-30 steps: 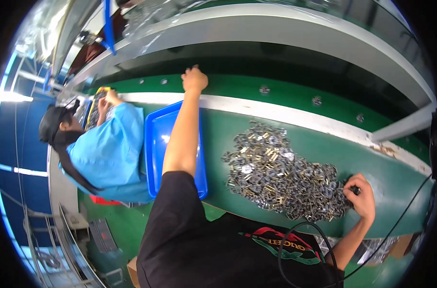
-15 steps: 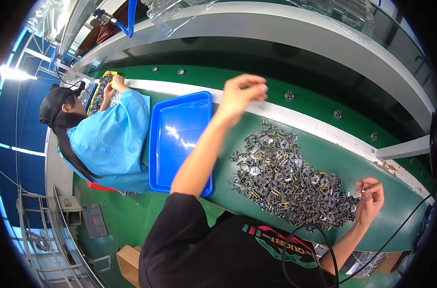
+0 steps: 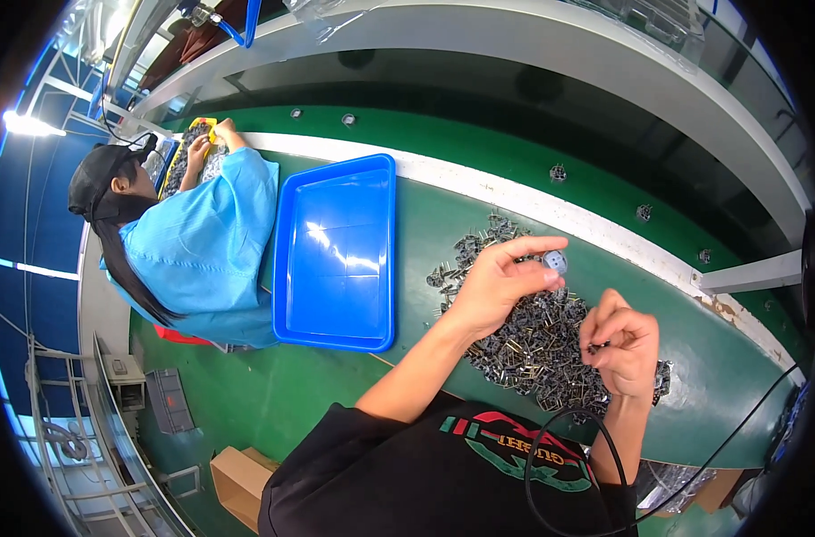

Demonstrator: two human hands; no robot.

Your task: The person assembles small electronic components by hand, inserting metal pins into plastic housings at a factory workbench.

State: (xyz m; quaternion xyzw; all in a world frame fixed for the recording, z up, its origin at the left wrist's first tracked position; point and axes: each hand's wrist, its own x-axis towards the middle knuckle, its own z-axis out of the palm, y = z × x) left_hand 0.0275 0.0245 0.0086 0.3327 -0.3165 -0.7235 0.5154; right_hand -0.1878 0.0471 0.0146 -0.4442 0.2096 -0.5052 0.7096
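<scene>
Above the heap, my left hand (image 3: 501, 285) pinches a small round grey part (image 3: 555, 260) between thumb and fingers. To its right, my right hand (image 3: 629, 345) is closed, fingertips together on a small dark part (image 3: 598, 348) with thin legs. Both hands are over a pile of small metal-and-black components (image 3: 528, 362) with brass-coloured pins, which lies on the green worktop (image 3: 685, 331). My hands and forearms cover some of the pile.
Left of the pile lies a blue plastic tray (image 3: 336, 286) with nothing in it. Beyond a white ledge (image 3: 479, 185) runs a green belt (image 3: 443, 139) carrying several spaced parts. A co-worker in blue (image 3: 202, 237) works at a yellow bin (image 3: 168, 179). A black cable (image 3: 721, 452) crosses at lower right.
My left hand has come back from above the ledge to the pile and now holds a round grey part. My right hand has moved left from the pile's right end, still pinching a small part.
</scene>
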